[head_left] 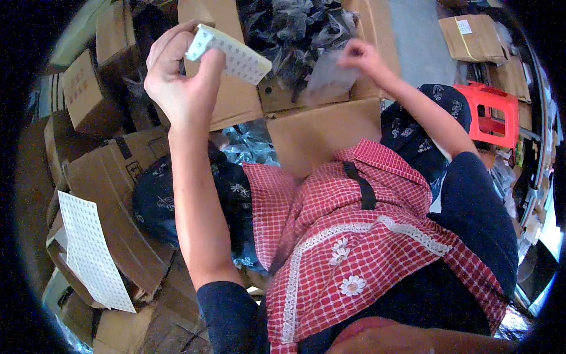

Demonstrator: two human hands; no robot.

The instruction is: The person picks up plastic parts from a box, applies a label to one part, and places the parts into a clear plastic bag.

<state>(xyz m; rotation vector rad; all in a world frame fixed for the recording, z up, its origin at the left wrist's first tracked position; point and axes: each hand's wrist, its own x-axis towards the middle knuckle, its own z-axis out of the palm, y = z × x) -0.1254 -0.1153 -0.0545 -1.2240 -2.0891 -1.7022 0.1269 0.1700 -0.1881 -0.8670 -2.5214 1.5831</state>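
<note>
My left hand point(187, 97) is raised over the boxes, its thumb and fingers closed on a folded sheet of labels point(240, 58), white with rows of small dark print. To the right, my right hand point(364, 58) pinches the top of a clear plastic bag point(331, 78), which is smeared by motion; whether anything is inside I cannot tell. Behind the bag stands an open cardboard box point(368, 26) heaped with dark items in clear plastic bags point(289, 35). A brown box flap point(330, 130) lies between that box and my lap.
Light-blue plastic bags point(250, 141) show beside my left knee. A larger label sheet point(94, 253) rests on cardboard at the left. More cartons point(82, 88) are stacked there. At the right are a red plastic stool point(501, 118) and a strapped carton point(474, 38).
</note>
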